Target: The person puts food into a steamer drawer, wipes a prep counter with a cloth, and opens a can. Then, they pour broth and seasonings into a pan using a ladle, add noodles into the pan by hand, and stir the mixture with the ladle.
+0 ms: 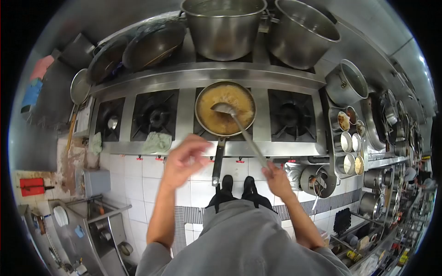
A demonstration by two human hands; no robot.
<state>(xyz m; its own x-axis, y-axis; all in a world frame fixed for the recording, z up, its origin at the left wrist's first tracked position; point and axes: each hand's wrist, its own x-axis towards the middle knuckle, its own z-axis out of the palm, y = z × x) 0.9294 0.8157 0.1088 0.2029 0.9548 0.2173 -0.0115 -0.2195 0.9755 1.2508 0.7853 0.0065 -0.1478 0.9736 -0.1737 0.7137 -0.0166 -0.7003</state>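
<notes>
A frying pan point(198, 112) with a pale yellow-brown, bubbling liquid point(213, 97) sits on a middle burner of the stove. Its black handle point(218, 161) points toward me. In the closed fingers of my right hand point(278, 180) is the end of a long metal ladle point(248, 138). The ladle's bowl dips into the liquid near the pan's centre. My left hand point(186, 158) hovers left of the pan handle, apart from it, slightly blurred. Its fingers are loosely bent and apart, with nothing in them. Just beyond that hand, a pale green cloth point(157, 142) lies on the stove's front edge.
Large steel pots point(224, 34) and dark woks point(154, 46) stand on the raised shelf behind the burners. At right, a tray point(340, 156) carries several small containers. A lower pot point(317, 181) with utensils sits right of my right hand. Another cloth point(96, 143) lies left.
</notes>
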